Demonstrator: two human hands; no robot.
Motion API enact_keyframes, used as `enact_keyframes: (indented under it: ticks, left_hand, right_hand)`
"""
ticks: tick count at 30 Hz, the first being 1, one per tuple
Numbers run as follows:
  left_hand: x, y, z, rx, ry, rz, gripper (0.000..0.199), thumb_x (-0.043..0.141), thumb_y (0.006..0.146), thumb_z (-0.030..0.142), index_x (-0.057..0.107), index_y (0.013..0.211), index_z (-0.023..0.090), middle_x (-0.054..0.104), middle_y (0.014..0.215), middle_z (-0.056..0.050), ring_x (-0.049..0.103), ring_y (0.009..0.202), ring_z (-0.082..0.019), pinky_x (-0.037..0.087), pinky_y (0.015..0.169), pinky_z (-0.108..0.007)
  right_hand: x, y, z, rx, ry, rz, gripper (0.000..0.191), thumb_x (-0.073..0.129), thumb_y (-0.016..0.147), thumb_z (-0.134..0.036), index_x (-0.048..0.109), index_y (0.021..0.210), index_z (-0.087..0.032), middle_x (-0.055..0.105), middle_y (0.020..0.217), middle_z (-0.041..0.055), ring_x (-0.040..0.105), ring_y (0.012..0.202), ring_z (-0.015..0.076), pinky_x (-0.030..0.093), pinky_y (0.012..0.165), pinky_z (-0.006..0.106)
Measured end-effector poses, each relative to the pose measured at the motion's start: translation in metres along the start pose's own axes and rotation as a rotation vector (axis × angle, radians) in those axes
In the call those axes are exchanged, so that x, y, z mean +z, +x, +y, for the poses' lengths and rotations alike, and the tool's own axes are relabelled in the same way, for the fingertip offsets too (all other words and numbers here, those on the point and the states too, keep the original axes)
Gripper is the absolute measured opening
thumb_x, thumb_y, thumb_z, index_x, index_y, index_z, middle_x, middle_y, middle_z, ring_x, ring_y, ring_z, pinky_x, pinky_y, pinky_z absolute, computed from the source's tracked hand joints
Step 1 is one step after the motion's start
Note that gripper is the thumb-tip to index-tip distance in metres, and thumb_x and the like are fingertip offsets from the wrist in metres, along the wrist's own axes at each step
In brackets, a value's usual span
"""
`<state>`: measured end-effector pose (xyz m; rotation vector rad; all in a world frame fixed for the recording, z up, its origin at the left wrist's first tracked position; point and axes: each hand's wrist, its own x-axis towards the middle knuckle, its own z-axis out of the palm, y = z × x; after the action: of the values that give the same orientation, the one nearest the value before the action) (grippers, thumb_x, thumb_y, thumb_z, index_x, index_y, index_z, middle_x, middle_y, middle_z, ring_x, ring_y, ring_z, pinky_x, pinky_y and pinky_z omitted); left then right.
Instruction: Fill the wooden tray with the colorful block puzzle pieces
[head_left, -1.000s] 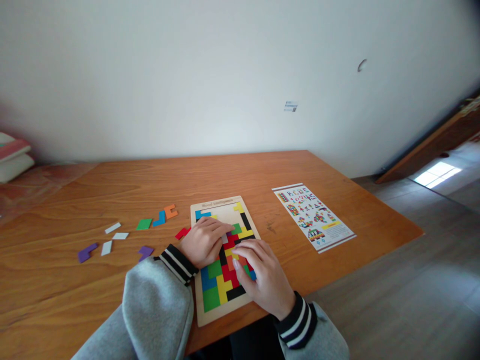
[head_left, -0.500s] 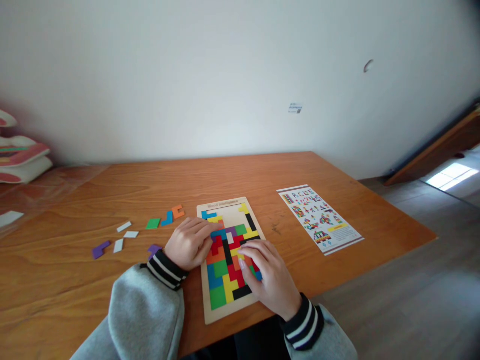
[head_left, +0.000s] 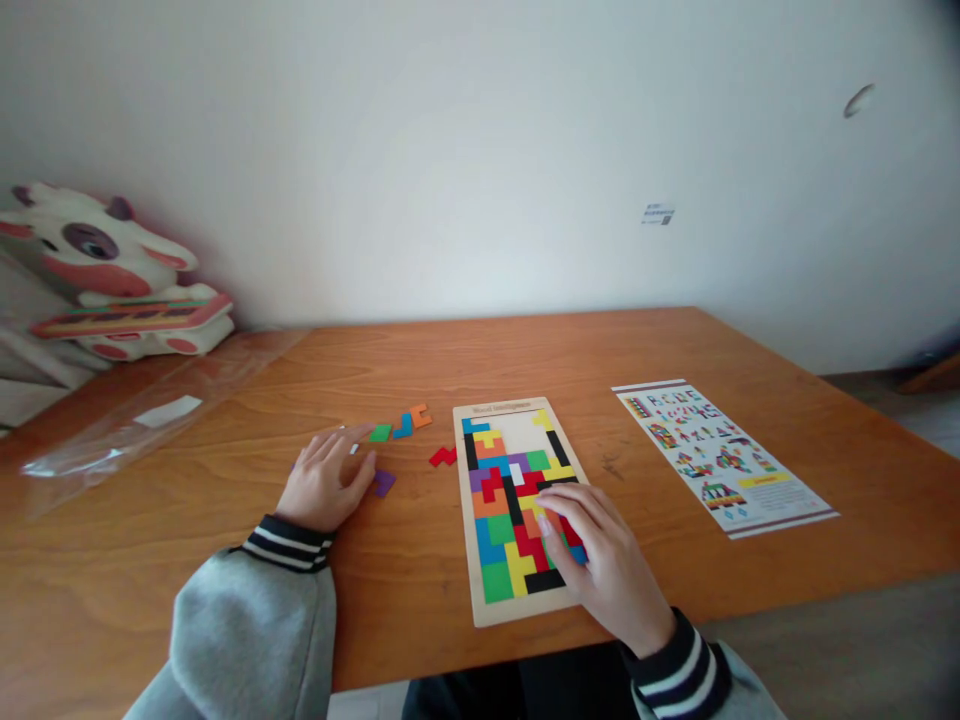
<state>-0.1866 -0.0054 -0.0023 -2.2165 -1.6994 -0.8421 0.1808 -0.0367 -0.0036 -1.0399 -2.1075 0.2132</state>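
Observation:
A wooden puzzle board (head_left: 465, 540) lies on the table, mostly filled with colored block pieces and with a bare patch near its top. My right hand (head_left: 600, 550) rests over the board's lower right part, fingers slightly bent and apart, with nothing visible in it. Left of the board, my left hand (head_left: 322, 482) hovers low over loose pieces, its fingers spread. A purple piece (head_left: 385, 483) lies beside its thumb, and a white piece (head_left: 354, 449) shows between thumb and fingers. Farther back are green (head_left: 380, 433), blue (head_left: 403, 427) and orange (head_left: 421, 415) pieces. A red piece (head_left: 443, 457) lies near the board's left edge.
A printed pattern sheet (head_left: 720, 455) lies right of the board. At the back left stand a cow-shaped toy (head_left: 127, 270) with a keyboard and a clear plastic bag (head_left: 97, 460) with a white label. A wall runs behind the wooden table (head_left: 390, 640).
My left hand has moved off the board, leftward to the loose pieces. The red piece beside the board is now in sight. The view has turned left, while my right hand stays at the board.

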Motion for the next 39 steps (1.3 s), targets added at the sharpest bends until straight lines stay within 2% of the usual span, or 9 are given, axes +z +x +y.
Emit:
enact_keyframes:
  ticks: [6,11,15,20,23,29,32,35,39]
  left_hand:
    - [0.019,0.016,0.002,-0.002,-0.083,-0.074,0.034,0.050,0.096,0.038,0.065,0.120,0.019,0.072,0.118,-0.011,0.066,0.110,-0.027,0.051,0.101,-0.046]
    - [0.039,0.038,0.003,-0.090,-0.093,-0.150,0.048,0.053,0.093,0.050,0.062,0.129,0.020,0.069,0.124,-0.011,0.063,0.115,-0.029,0.050,0.102,-0.048]
    - [0.045,0.044,-0.005,-0.116,-0.111,-0.227,0.051,0.047,0.094,0.058,0.065,0.124,0.022,0.071,0.121,-0.010,0.065,0.113,-0.030,0.049,0.102,-0.049]
    - [0.043,0.044,-0.011,-0.098,-0.167,-0.155,0.058,0.047,0.090,0.070,0.068,0.115,0.023,0.075,0.111,-0.010,0.069,0.103,-0.031,0.053,0.097,-0.047]
    - [0.040,0.043,-0.005,-0.077,-0.189,-0.090,0.057,0.050,0.088,0.072,0.069,0.112,0.023,0.075,0.107,-0.010,0.070,0.100,-0.031,0.055,0.093,-0.047]
    - [0.035,0.046,0.043,0.048,-0.331,-0.017,0.046,0.057,0.091,0.060,0.064,0.117,0.022,0.075,0.100,-0.006,0.071,0.081,-0.020,0.060,0.079,-0.033]
    - [0.040,0.053,0.075,0.164,-0.426,-0.005,0.037,0.060,0.094,0.050,0.063,0.116,0.021,0.074,0.111,-0.006,0.069,0.076,-0.015,0.060,0.073,-0.028]
    - [0.052,0.063,0.103,0.214,-0.476,0.009,0.033,0.062,0.094,0.043,0.063,0.118,0.020,0.072,0.118,-0.007,0.070,0.079,-0.014,0.060,0.078,-0.028]
    - [0.073,0.077,0.131,0.207,-0.434,0.046,0.028,0.063,0.093,0.043,0.068,0.107,0.020,0.075,0.107,-0.007,0.071,0.092,-0.020,0.059,0.086,-0.034]
  right_hand:
    - [0.002,-0.002,0.003,0.015,-0.005,-0.014,0.021,0.055,0.096,-0.021,0.062,0.116,-0.024,0.068,0.110,0.0092,0.065,0.106,0.0264,0.057,0.092,0.048]
    - [0.000,0.001,-0.001,0.003,0.001,0.008,0.020,0.055,0.096,-0.020,0.063,0.114,-0.024,0.069,0.106,0.0085,0.066,0.103,0.0252,0.058,0.090,0.046]
    - [-0.001,0.002,-0.003,0.012,0.002,0.007,0.020,0.054,0.095,-0.018,0.062,0.113,-0.024,0.069,0.106,0.0086,0.066,0.102,0.0247,0.058,0.090,0.045]
    - [-0.003,0.004,-0.006,0.025,-0.003,-0.004,0.019,0.055,0.095,-0.016,0.062,0.111,-0.022,0.068,0.104,0.0082,0.065,0.102,0.0237,0.058,0.090,0.044]
    - [-0.004,0.006,-0.007,0.035,0.008,0.000,0.019,0.055,0.095,-0.016,0.062,0.111,-0.022,0.068,0.104,0.0081,0.064,0.101,0.0232,0.057,0.090,0.043]
    - [-0.003,0.006,-0.006,0.048,0.030,0.009,0.021,0.055,0.094,-0.017,0.062,0.113,-0.022,0.069,0.104,0.0081,0.064,0.103,0.0236,0.056,0.092,0.043]
    - [-0.003,0.006,-0.006,0.048,0.026,0.013,0.021,0.055,0.094,-0.016,0.062,0.113,-0.022,0.069,0.105,0.0078,0.064,0.103,0.0233,0.056,0.092,0.042]
    - [-0.002,0.005,-0.006,0.047,0.021,0.015,0.022,0.056,0.094,-0.016,0.062,0.114,-0.022,0.069,0.106,0.0077,0.063,0.104,0.0232,0.055,0.092,0.042]
    - [-0.002,0.004,-0.005,0.059,0.028,0.019,0.025,0.055,0.094,-0.016,0.059,0.118,-0.021,0.068,0.108,0.0087,0.062,0.104,0.0240,0.055,0.092,0.044]
